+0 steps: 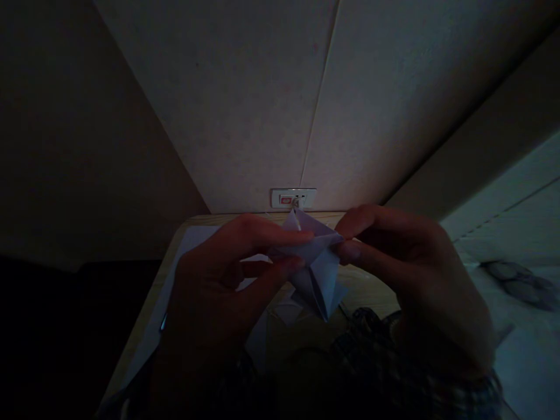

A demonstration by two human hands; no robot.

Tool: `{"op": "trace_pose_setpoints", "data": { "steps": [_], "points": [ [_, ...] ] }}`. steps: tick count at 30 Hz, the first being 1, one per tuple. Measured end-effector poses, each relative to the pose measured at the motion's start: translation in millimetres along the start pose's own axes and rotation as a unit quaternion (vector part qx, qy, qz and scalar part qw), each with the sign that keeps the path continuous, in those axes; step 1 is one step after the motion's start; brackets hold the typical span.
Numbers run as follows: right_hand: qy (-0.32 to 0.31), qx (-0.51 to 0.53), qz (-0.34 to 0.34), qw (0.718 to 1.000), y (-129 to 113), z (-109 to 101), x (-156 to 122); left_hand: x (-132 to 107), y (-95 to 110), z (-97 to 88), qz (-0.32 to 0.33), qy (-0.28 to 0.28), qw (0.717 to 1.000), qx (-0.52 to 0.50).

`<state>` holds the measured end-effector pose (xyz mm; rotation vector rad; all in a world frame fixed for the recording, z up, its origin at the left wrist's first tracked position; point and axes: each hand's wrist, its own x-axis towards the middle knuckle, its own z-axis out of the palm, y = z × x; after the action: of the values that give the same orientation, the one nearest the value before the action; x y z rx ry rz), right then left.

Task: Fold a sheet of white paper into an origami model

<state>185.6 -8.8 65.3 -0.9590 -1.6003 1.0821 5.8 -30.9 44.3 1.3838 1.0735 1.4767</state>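
Note:
A folded paper piece point(321, 262), pale and many-pointed like origami, is held up above a wooden table in the middle of the view. My left hand point(236, 268) grips its left side, with thumb and index finger pressed on the folds. At its right corner, my right hand point(394, 262) pinches a tip between thumb and index finger. One pocket-like fold gapes at the paper's lower end. The fingertips behind the paper are hidden.
Light paper sheets point(146, 344) lie on the left of the wooden table point(380, 291). A smaller paper piece point(287, 312) rests below the hands. On the wall behind is a socket plate point(275, 198) with a plug and cable. Grey footwear point(520, 283) sits at the right. The room is dim.

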Motion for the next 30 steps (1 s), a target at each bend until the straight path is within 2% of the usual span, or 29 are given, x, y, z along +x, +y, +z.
{"op": "trace_pose_setpoints", "data": {
  "steps": [11, 13, 16, 20, 23, 30],
  "points": [
    [0.038, -0.059, -0.045, 0.997, -2.3, 5.9, -1.8, 1.6, 6.1, 2.3, -0.033, -0.019, 0.999, 0.002],
    [0.026, -0.063, -0.037, 0.997, -2.8, 5.0, -0.8, 1.5, 7.1, 3.0, -0.041, -0.019, 0.999, 0.005],
    [-0.019, -0.074, -0.025, 0.997, -2.8, 2.3, 2.1, 0.9, 8.4, 4.6, -0.03, 0.01, 0.999, 0.006],
    [-0.066, -0.128, -0.026, 0.989, -2.1, 0.2, 4.6, -0.1, 9.5, 7.4, -0.025, 0.032, 0.999, -0.02],
    [-0.061, -0.167, -0.041, 0.983, -2.2, 0.0, 4.9, -0.2, 8.0, 7.4, -0.038, 0.021, 0.999, -0.017],
    [-0.076, -0.268, -0.093, 0.956, -1.1, -2.7, 3.9, 6.5, 3.6, -4.2, -0.014, -0.06, 0.992, 0.112]
  ]
}}
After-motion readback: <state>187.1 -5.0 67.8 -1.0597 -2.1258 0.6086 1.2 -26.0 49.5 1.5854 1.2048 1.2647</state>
